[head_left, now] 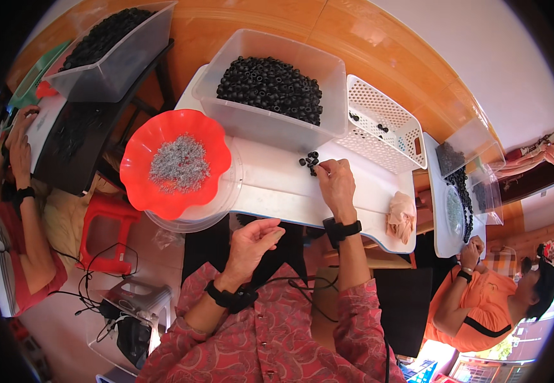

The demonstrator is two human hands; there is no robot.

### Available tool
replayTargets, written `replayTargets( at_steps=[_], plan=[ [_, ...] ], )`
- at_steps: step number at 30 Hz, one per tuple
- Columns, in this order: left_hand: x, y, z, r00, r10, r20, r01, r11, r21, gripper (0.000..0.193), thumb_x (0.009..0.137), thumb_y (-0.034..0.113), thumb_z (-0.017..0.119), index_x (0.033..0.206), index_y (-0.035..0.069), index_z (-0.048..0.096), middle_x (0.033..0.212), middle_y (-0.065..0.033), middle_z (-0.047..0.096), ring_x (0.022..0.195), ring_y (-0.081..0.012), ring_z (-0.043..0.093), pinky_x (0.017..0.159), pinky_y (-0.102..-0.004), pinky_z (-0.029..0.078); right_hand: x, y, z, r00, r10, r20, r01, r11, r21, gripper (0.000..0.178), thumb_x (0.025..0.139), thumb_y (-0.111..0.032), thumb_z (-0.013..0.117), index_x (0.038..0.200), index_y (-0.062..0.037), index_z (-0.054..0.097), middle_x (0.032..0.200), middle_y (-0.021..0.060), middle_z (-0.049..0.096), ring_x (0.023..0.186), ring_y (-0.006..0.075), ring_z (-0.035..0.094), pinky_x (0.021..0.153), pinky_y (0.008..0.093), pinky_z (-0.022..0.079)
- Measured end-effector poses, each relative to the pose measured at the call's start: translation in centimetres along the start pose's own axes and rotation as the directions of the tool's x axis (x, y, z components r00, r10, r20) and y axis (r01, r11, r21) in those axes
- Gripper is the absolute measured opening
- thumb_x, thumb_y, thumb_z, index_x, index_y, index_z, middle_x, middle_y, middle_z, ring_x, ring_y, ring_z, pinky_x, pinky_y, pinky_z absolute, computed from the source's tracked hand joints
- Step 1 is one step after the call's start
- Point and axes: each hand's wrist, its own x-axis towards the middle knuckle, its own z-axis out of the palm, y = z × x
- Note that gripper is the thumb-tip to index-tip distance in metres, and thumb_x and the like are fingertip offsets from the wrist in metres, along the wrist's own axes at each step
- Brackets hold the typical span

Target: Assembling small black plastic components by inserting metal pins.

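Note:
My right hand reaches over the white table, its thumb and fingertips pinched on a small black ring-shaped part at the edge of a little pile of such parts. In front of my body, just off the table's near edge, my left hand is held with thumb and fingers pressed together. Whatever it may hold is too small to make out. A red scalloped bowl with small pale grey, see-through pieces stands at the table's left end. Behind my hands, a large translucent bin holds many black ring-shaped parts.
A white perforated basket with a few black parts stands right of the bin. Crumpled beige cloth lies at the table's right end. Co-workers sit at both sides, one in an orange shirt. Cables and a red stool are at lower left.

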Motion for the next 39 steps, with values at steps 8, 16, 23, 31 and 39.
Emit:
replayTargets(
  at_steps=[8,16,23,31,39],
  plan=[
    [0.6,0.6,0.1,0.997,0.053,-0.048,-0.052,0.999,0.014,0.031,0.094,0.011,0.062,0.122,-0.003,0.06,0.104,-0.0103,0.068,0.083,-0.0093,0.063,0.07,-0.0225,0.054,-4.4,-3.5,-2.3,0.924,-0.039,0.38,-0.094,0.941,0.325,0.022,0.09,-0.018,0.062,0.093,0.0029,0.065,0.078,0.0145,0.065,0.069,0.0259,0.063,0.063,0.0364,0.049],
    [1.3,-0.1,0.1,0.965,0.261,-0.004,-0.256,0.949,0.182,0.028,0.096,0.009,0.058,0.123,0.001,0.062,0.1,-0.0047,0.061,0.082,-0.0095,0.061,0.071,-0.0222,0.055,-7.4,-5.5,-2.5,0.731,-0.069,0.679,-0.362,0.804,0.472,0.029,0.096,-0.022,0.056,0.093,0.0051,0.065,0.073,0.0065,0.064,0.062,0.0115,0.057,0.056,0.0267,0.047],
    [1.4,-1.1,0.1,0.962,0.269,-0.058,-0.266,0.963,0.056,0.019,0.095,0.003,0.058,0.111,-0.002,0.064,0.102,-0.0066,0.062,0.085,-0.0113,0.064,0.072,-0.0229,0.056,-7.2,-6.2,-2.4,0.707,-0.049,0.705,-0.424,0.769,0.478,0.033,0.098,-0.025,0.054,0.09,0.0043,0.066,0.071,0.0056,0.065,0.059,0.0102,0.056,0.052,0.025,0.045],
    [1.3,-0.6,-0.8,0.987,0.142,-0.081,-0.152,0.98,-0.128,0.018,0.096,0.005,0.057,0.112,-0.003,0.06,0.098,-0.0087,0.066,0.083,-0.0117,0.065,0.072,-0.0245,0.057,-6.4,-9.0,-2.3,0.812,-0.056,0.581,-0.211,0.9,0.381,0.025,0.093,-0.018,0.06,0.088,0.0057,0.067,0.073,0.0136,0.066,0.059,0.0165,0.061,0.053,0.0299,0.047],
    [0.7,-0.2,-1.3,0.965,0.221,-0.139,-0.215,0.975,0.062,0.013,0.095,0.009,0.06,0.099,-0.002,0.064,0.085,-0.0035,0.064,0.073,-0.0081,0.061,0.065,-0.0236,0.053,-3.8,-16.7,1.0,0.864,-0.504,0.002,0.446,0.767,0.461,0.011,0.079,-0.011,0.071,0.081,-0.0008,0.068,0.083,0.0128,0.06,0.074,0.0308,0.06,0.065,0.0387,0.047]
  ],
)
